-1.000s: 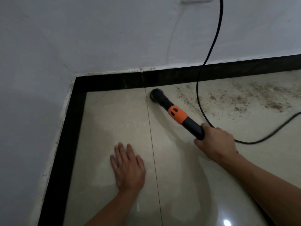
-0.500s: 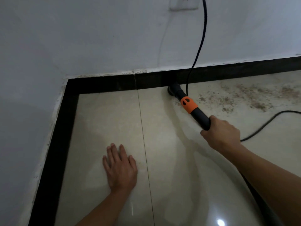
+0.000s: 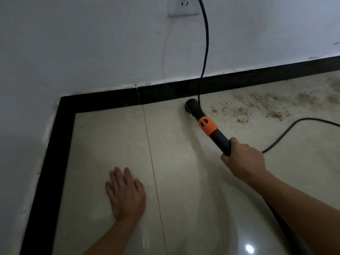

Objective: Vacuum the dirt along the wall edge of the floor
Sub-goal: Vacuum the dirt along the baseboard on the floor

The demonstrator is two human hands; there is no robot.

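right hand (image 3: 244, 159): wrapped tight round the black vacuum wand (image 3: 219, 139), just behind the orange collar (image 3: 207, 126); full fist, nothing loose about it

left hand (image 3: 127, 194): flat on the floor tile (image 3: 110, 144), fingers spread, holding nothing; looks like it's just propping the person up

nozzle (image 3: 191, 105): round head sitting on the floor right up against the black skirting (image 3: 165, 93) of the far wall, a bit right of the tile joint

dirt (image 3: 272, 105): brown crumbly patch spread along the far wall edge, starts just right of the nozzle and runs off toward the right edge of the floor; tiles toward the left corner look pretty clean

power cord (image 3: 205, 52): drops from the wall socket (image 3: 184, 5) straight down past the nozzle, then loops back over the floor on the right, beyond the dirt

step in hand (a guess): working the wall edge rightward; most of the mess still to go

what could go wrong: the cord hangs right beside the nozzle, so pushing right could snag it or drag it through the dirt and scatter the stuff; tugging it might also loosen the plug; the nozzle could drift off the skirting and leave a strip of crumbs
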